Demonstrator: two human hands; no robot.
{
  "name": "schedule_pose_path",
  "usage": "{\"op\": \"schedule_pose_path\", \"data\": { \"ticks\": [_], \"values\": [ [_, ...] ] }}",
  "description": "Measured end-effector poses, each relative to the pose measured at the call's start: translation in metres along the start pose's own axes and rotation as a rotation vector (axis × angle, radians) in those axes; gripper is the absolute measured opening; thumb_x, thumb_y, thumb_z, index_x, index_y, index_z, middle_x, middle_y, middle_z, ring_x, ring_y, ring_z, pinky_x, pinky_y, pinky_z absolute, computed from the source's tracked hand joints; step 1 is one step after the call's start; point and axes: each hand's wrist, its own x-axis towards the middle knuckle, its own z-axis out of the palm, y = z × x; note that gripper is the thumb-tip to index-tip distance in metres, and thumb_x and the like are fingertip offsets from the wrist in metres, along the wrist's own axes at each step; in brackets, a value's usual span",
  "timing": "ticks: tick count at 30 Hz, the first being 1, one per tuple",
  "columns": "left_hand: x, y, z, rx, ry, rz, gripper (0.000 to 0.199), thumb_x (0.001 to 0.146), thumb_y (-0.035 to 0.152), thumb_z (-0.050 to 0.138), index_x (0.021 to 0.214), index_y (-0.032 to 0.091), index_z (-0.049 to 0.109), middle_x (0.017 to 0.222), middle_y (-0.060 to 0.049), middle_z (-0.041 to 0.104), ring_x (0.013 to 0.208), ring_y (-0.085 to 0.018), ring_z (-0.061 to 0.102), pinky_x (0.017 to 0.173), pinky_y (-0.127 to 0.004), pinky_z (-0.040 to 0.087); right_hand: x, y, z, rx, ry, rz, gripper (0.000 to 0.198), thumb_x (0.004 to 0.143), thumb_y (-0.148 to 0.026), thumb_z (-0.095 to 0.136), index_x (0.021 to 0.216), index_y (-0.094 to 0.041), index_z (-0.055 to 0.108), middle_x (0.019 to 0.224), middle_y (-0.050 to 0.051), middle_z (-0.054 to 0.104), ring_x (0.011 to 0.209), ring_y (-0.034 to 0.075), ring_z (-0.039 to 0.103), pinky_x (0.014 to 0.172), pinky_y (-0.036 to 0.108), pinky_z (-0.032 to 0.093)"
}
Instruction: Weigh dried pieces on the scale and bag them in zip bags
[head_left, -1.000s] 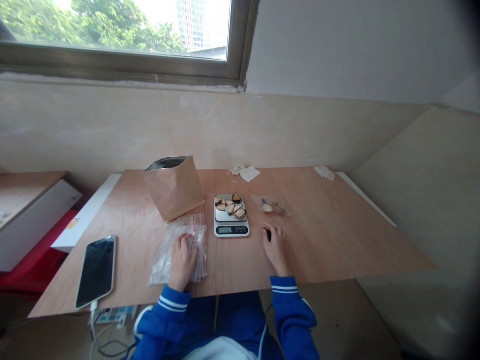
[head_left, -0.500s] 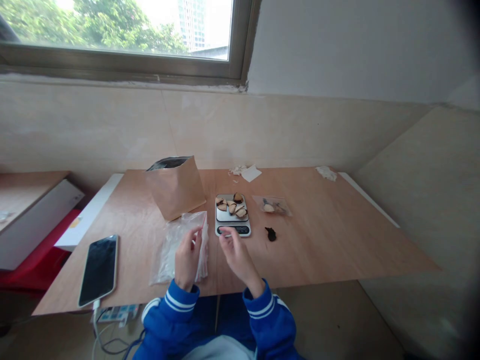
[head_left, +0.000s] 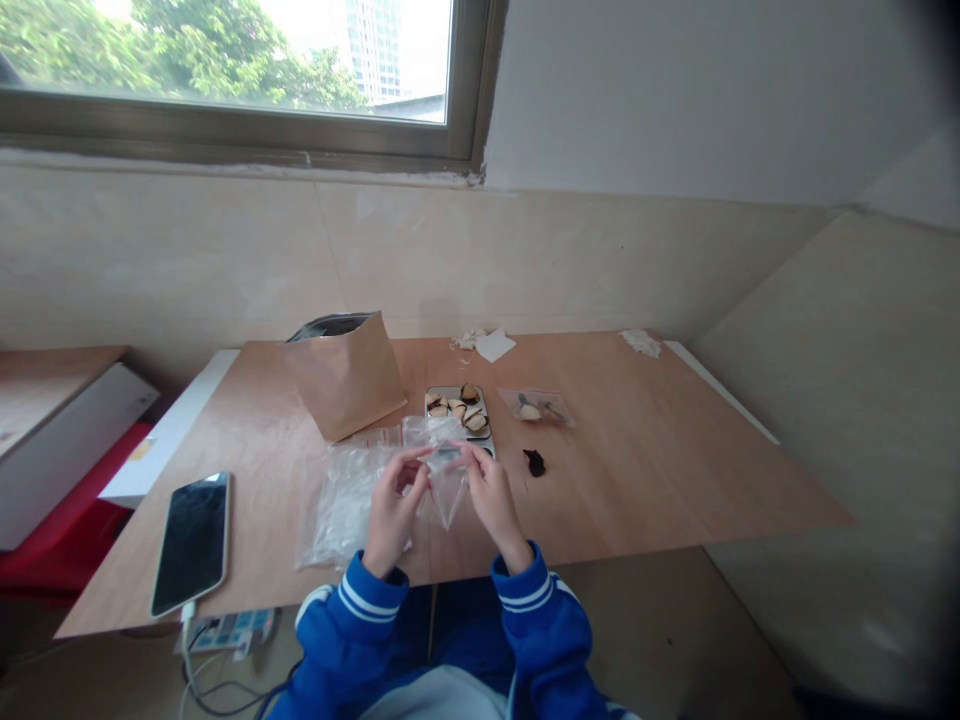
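Between my hands is a clear plastic bag [head_left: 448, 503], gripped near its top on both sides. The fingers of my left hand [head_left: 396, 505] pinch one side of it, and those of my right hand [head_left: 491, 498] pinch the other. Under my left hand lies a pile of clear zip bags [head_left: 341, 510]. Just beyond my hands stands a digital scale [head_left: 448, 393], its display mostly hidden by the bag and fingers. Several pale dried slices with dark edges [head_left: 474, 420] rest on its plate. To the right, a dark shrivelled piece [head_left: 534, 462] lies on the wooden table [head_left: 637, 470].
A brown paper pouch [head_left: 349, 385] stands open at the back left. Right of the scale lies a filled clear bag [head_left: 540, 408]. A phone [head_left: 191, 545] with a white cable is at the left edge. White paper [head_left: 495, 345] and crumpled tissue [head_left: 640, 343] lie by the wall.
Half a second ago the hands were apart over the table. Now both hold a clear bag up between them, in front of the scale. The view has shifted slightly.
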Motion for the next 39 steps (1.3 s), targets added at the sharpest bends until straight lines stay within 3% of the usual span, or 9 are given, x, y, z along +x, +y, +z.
{"op": "schedule_pose_path", "data": {
  "ticks": [4,8,13,16,20,24,27,31,39],
  "values": [
    [0.020,0.015,-0.015,0.005,0.216,0.009,0.030,0.081,0.033,0.062,0.106,0.015,0.066,0.072,0.000,0.062,0.063,-0.011,0.058,0.061,-0.023,0.048,0.015,0.005,-0.014,0.038,0.005,0.045,0.049,0.092,-0.055,0.046,0.114,-0.014,0.062,0.077,0.009,0.071,0.064,0.020,0.064,0.056,0.029,0.049],
    [0.033,0.025,-0.018,0.054,0.320,0.020,0.037,0.080,0.033,0.059,0.111,0.014,0.065,0.089,-0.006,0.069,0.059,-0.010,0.056,0.056,-0.024,0.046,0.032,-0.002,-0.021,-0.009,-0.186,-0.108,0.039,0.093,-0.048,0.049,0.117,-0.020,0.061,0.109,0.010,0.068,0.097,0.021,0.065,0.077,0.031,0.053],
    [0.040,0.009,-0.012,0.226,0.327,0.002,0.036,0.083,0.033,0.052,0.109,0.013,0.068,0.098,-0.010,0.070,0.074,-0.017,0.062,0.069,-0.031,0.050,0.060,0.020,-0.027,-0.420,0.087,-0.311,0.030,0.094,-0.033,0.045,0.116,-0.019,0.060,0.121,0.014,0.057,0.117,0.025,0.052,0.101,0.043,0.043],
    [0.044,-0.005,-0.010,0.332,0.340,0.046,0.036,0.085,0.033,0.050,0.108,0.013,0.069,0.097,-0.011,0.069,0.080,-0.019,0.062,0.075,-0.034,0.050,0.070,0.049,-0.027,-0.683,0.116,-0.321,0.032,0.088,-0.023,0.049,0.119,-0.017,0.057,0.122,0.016,0.055,0.119,0.029,0.049,0.102,0.049,0.040],
    [0.045,-0.016,-0.008,0.411,0.350,0.100,0.037,0.087,0.033,0.047,0.111,0.013,0.067,0.091,-0.010,0.065,0.079,-0.020,0.061,0.077,-0.035,0.051,0.071,0.069,-0.026,-0.814,0.142,-0.315,0.037,0.085,-0.016,0.049,0.122,-0.016,0.054,0.117,0.016,0.057,0.114,0.030,0.051,0.097,0.048,0.043],
    [0.044,-0.020,-0.006,0.452,0.349,0.119,0.039,0.089,0.033,0.045,0.113,0.012,0.066,0.095,-0.012,0.064,0.087,-0.021,0.062,0.082,-0.036,0.051,0.063,0.050,-0.023,-0.693,0.198,-0.302,0.033,0.082,-0.019,0.054,0.115,-0.017,0.057,0.111,0.015,0.060,0.109,0.030,0.054,0.096,0.048,0.045],
    [0.043,-0.022,-0.003,0.466,0.334,0.122,0.038,0.089,0.034,0.044,0.110,0.013,0.067,0.096,-0.012,0.064,0.089,-0.022,0.061,0.083,-0.037,0.050,0.054,0.017,-0.011,-0.323,0.256,-0.250,0.033,0.085,-0.030,0.057,0.115,-0.018,0.054,0.111,0.014,0.060,0.107,0.026,0.057,0.094,0.043,0.049],
    [0.039,-0.022,0.004,0.437,0.308,0.129,0.034,0.090,0.039,0.046,0.098,0.015,0.069,0.092,-0.011,0.064,0.086,-0.023,0.061,0.081,-0.039,0.050,0.042,-0.023,0.019,0.170,-0.003,-0.084,0.032,0.091,-0.044,0.047,0.114,-0.021,0.051,0.105,0.007,0.065,0.089,0.018,0.066,0.078,0.031,0.055],
    [0.030,-0.020,0.008,0.263,0.308,-0.006,0.030,0.090,0.048,0.047,0.085,0.019,0.050,0.067,-0.001,0.057,0.057,-0.016,0.056,0.058,-0.031,0.045,0.030,-0.035,0.039,-0.117,-0.042,-0.049,0.025,0.089,-0.034,0.049,0.109,-0.021,0.057,0.102,0.006,0.069,0.090,0.020,0.067,0.082,0.033,0.053]
  ]
}}
